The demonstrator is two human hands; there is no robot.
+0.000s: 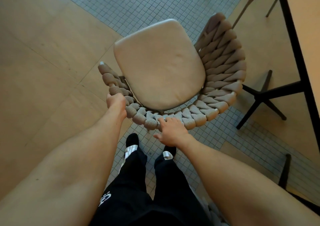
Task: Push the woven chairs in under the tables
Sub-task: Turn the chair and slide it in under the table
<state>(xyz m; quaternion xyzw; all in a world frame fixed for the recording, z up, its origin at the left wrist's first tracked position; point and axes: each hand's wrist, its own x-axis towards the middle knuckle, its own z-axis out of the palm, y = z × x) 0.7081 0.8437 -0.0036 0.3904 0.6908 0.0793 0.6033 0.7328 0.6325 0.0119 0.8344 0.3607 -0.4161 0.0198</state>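
Left hand [116, 102] curled round the chunky braided rim of the beige woven tub chair [223, 73] at its left rear, gripping it. Right hand [170, 133] laid on the rear of the same rim, fingers bent over the weave and thumb spread wide; whether gripping or only resting cannot be told. Thick knotted rope loops, coarse-knit in texture, curving round a smooth cream padded seat cushion [158, 64] with rounded corners. Chair standing out on the floor, just left of the pale-topped bench with black metal frame [292, 35], not under it. Black cross-shaped foot [259, 97] of the bench showing beside the chair. Small square grey mosaic tiles [138, 2] and large tan floor slabs [43, 52] beneath. Black trousers [138, 191] with white print, unreadable.
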